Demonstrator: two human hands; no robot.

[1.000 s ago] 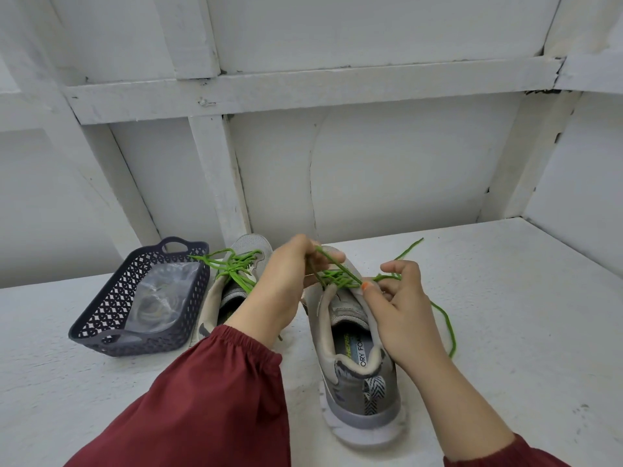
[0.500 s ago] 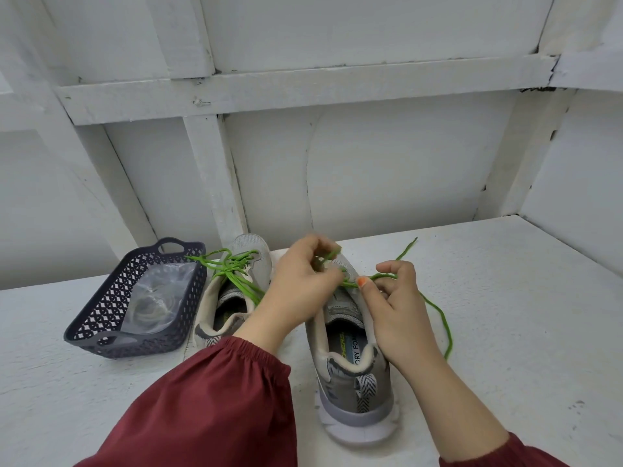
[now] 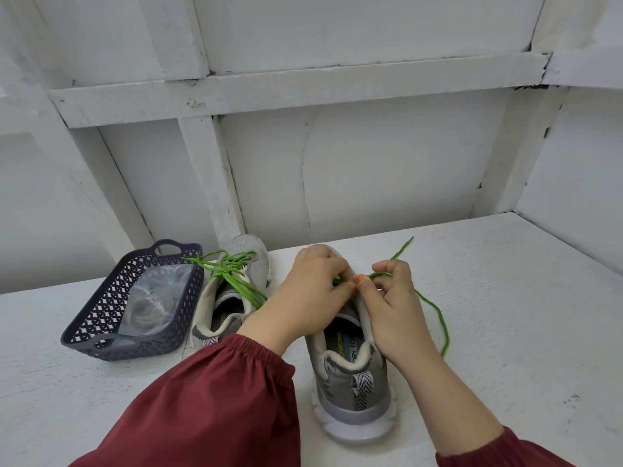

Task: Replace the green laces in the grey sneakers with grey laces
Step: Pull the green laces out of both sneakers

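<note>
1. While the left hand (image 3: 313, 291) curls over the lacing of the right sneaker (image 3: 354, 375), its fingertips close tight on the green lace (image 3: 435, 308) at the eyelets. I judge this grip both steadies the shoe and works the lace loose.
2. Meeting it thumb to thumb, the right hand (image 3: 394, 298) pinches the same lace between thumb and forefinger, with the other fingers loosely curled. The freed tail trails right and near across the table (image 3: 505, 298), and a second end points far right.
3. This sneaker stands with its heel near and toe far, so its eyelets face the working fingers.
4. Just to its left, the left sneaker (image 3: 232, 298) keeps its tied lace (image 3: 232, 267) knotted and untouched, probably awaiting its turn.
5. At the far left, beside that shoe, the dark basket (image 3: 97, 315) holds a clear bag (image 3: 151, 298) with pale coils inside. These are likely the grey laces, parked within reach.
6. By my reading the task is early: unlacing of the first shoe is under way and no grey lace is threaded.
</note>
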